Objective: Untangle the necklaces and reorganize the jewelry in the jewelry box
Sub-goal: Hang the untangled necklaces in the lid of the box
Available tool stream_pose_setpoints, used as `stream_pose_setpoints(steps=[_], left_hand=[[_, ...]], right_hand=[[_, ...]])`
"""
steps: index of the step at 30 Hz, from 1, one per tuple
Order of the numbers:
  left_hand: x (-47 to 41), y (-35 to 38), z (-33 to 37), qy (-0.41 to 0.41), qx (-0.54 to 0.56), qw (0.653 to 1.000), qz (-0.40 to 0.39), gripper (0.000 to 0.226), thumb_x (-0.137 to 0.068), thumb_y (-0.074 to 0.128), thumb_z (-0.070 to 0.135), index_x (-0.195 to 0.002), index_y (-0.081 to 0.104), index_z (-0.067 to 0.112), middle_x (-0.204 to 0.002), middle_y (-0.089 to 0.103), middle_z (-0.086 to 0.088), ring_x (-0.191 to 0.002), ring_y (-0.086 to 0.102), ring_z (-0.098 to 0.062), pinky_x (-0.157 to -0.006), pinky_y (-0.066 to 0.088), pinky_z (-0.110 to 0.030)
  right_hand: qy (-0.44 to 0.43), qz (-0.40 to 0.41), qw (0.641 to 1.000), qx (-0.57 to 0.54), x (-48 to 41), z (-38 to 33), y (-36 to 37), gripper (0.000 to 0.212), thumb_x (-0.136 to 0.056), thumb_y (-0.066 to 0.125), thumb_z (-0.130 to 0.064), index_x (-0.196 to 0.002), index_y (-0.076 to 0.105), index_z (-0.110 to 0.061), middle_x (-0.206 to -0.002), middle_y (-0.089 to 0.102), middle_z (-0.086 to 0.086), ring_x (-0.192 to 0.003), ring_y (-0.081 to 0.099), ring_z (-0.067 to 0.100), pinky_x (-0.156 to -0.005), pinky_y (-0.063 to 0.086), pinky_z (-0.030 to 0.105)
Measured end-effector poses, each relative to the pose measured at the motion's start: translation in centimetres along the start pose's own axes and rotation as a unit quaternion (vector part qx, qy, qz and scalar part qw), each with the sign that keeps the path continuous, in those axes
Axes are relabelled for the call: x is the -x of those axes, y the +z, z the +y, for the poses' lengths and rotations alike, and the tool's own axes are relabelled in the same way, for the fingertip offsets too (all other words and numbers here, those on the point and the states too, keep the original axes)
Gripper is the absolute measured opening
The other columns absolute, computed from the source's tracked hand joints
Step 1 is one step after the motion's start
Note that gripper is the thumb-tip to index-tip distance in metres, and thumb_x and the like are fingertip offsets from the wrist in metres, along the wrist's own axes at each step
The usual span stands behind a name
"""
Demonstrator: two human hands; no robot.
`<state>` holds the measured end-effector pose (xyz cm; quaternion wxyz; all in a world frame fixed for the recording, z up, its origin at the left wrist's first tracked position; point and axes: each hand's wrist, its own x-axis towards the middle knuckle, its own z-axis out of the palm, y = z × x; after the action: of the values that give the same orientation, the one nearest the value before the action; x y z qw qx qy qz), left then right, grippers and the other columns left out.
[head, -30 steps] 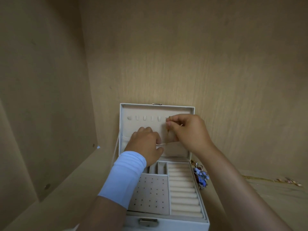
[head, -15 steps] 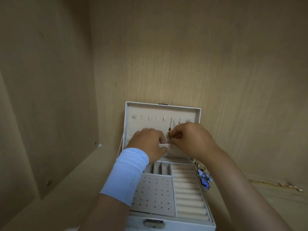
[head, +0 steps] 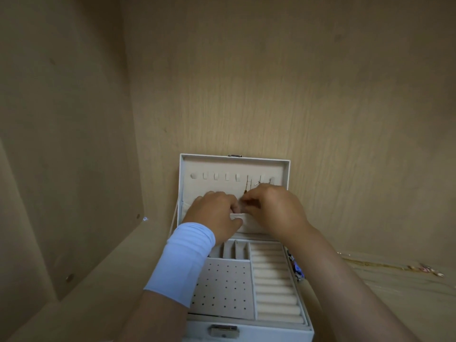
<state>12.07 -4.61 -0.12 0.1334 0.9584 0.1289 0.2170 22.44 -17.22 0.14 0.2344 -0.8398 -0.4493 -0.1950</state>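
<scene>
The square white jewelry box (head: 271, 334) with plush beige lining stands open at the back edge of the wood-grain shelf (head: 86, 304), its lid (head: 234, 159) upright. The left hand (head: 214, 213), fingers curled, pinches the soft hem of the lid's fabric pocket (head: 249, 224). The right hand (head: 274, 208) pinches a thin necklace chain (head: 247, 186) hanging from a hook (head: 248, 177).

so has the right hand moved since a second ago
Yes: the right hand, pinching a necklace chain, has dropped from the lid's hook row to the pocket edge held by the left hand.
</scene>
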Motion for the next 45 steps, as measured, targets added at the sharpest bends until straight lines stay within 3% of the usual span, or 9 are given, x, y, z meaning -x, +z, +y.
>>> stream_pose_setpoints(steps=[8,14,20,22,26,33,37,40,45], left_hand=[[0.4,-0.4,1.6,0.054,-0.012,0.998,0.038,0.027,-0.089,0.059,0.037,-0.116,0.060,0.033,-0.115,0.057,0.011,-0.112,0.047,-0.012,-0.098,0.038,-0.031],[1.0,0.8,6.9,0.129,0.004,0.991,0.020,0.030,-0.090,0.057,0.040,-0.119,0.060,0.034,-0.118,0.059,0.011,-0.111,0.049,-0.013,-0.098,0.038,-0.033],[0.9,3.8,14.1,0.154,0.032,0.985,-0.067,0.020,-0.090,0.056,0.035,-0.104,0.068,0.028,-0.104,0.066,0.008,-0.095,0.059,-0.014,-0.087,0.046,-0.028],[0.6,5.6,15.7,0.144,0.020,0.981,-0.128,0.019,-0.088,0.057,0.033,-0.101,0.070,0.027,-0.105,0.069,0.007,-0.093,0.062,-0.016,-0.082,0.047,-0.024],[-0.1,9.3,17.9,0.120,-0.034,0.967,-0.222,0.020,-0.086,0.057,0.029,-0.097,0.073,0.027,-0.104,0.071,0.001,-0.095,0.066,-0.024,-0.088,0.053,-0.033],[-0.8,12.1,19.3,0.076,-0.093,0.964,-0.239,0.026,-0.090,0.051,0.019,-0.103,0.074,0.015,-0.107,0.070,-0.006,-0.095,0.065,-0.027,-0.077,0.048,-0.027],[-0.2,12.8,18.6,0.065,-0.090,0.966,-0.234,0.025,-0.087,0.054,0.020,-0.098,0.076,0.019,-0.106,0.071,-0.002,-0.094,0.066,-0.024,-0.089,0.054,-0.033],[0.2,12.4,18.0,0.076,-0.089,0.968,-0.221,0.022,-0.085,0.055,0.022,-0.092,0.076,0.024,-0.101,0.072,0.005,-0.091,0.067,-0.021,-0.086,0.055,-0.032],[0.4,12.0,17.9,0.107,-0.070,0.967,-0.222,0.025,-0.083,0.062,0.022,-0.105,0.069,0.032,-0.111,0.065,0.007,-0.102,0.061,-0.016,-0.090,0.050,-0.029]], right_hand=[[0.028,0.007,0.999,-0.042,1.0,1.3,-2.9,0.010,-0.087,0.072,-0.027,-0.095,0.076,-0.032,-0.092,0.072,-0.015,-0.085,0.065,0.003,-0.073,0.053,0.023],[0.081,-0.114,0.990,-0.036,4.8,6.3,-8.5,0.008,-0.085,0.072,-0.026,-0.088,0.075,-0.033,-0.088,0.069,-0.017,-0.085,0.064,0.001,-0.079,0.053,0.025],[0.156,-0.215,0.964,0.012,9.3,11.7,-10.3,0.010,-0.075,0.074,-0.028,-0.072,0.072,-0.038,-0.077,0.070,-0.018,-0.081,0.067,0.004,-0.081,0.057,0.030],[0.167,-0.235,0.957,0.023,10.4,12.6,-9.9,0.005,-0.075,0.075,-0.033,-0.079,0.077,-0.034,-0.083,0.074,-0.014,-0.082,0.068,0.006,-0.081,0.057,0.032],[0.172,-0.254,0.951,0.047,12.0,14.9,-8.8,0.016,-0.076,0.074,-0.032,-0.091,0.078,-0.034,-0.094,0.075,-0.012,-0.089,0.069,0.009,-0.079,0.056,0.027],[0.177,-0.257,0.950,0.022,12.5,16.4,-7.8,0.016,-0.073,0.074,-0.028,-0.087,0.078,-0.035,-0.093,0.075,-0.010,-0.087,0.070,0.013,-0.078,0.055,0.026],[0.176,-0.278,0.944,0.011,12.7,16.9,-7.5,0.019,-0.069,0.077,-0.023,-0.087,0.079,-0.031,-0.088,0.075,-0.010,-0.083,0.069,0.010,-0.073,0.054,0.023],[0.176,-0.304,0.936,0.007,12.6,17.0,-7.6,0.020,-0.070,0.079,-0.020,-0.088,0.080,-0.028,-0.085,0.075,-0.009,-0.079,0.069,0.010,-0.072,0.054,0.023],[0.192,-0.358,0.914,-0.017,12.6,16.6,-8.5,0.022,-0.070,0.081,-0.019,-0.091,0.080,-0.025,-0.051,0.061,-0.016,-0.047,0.053,0.001,-0.039,0.037,0.014]])
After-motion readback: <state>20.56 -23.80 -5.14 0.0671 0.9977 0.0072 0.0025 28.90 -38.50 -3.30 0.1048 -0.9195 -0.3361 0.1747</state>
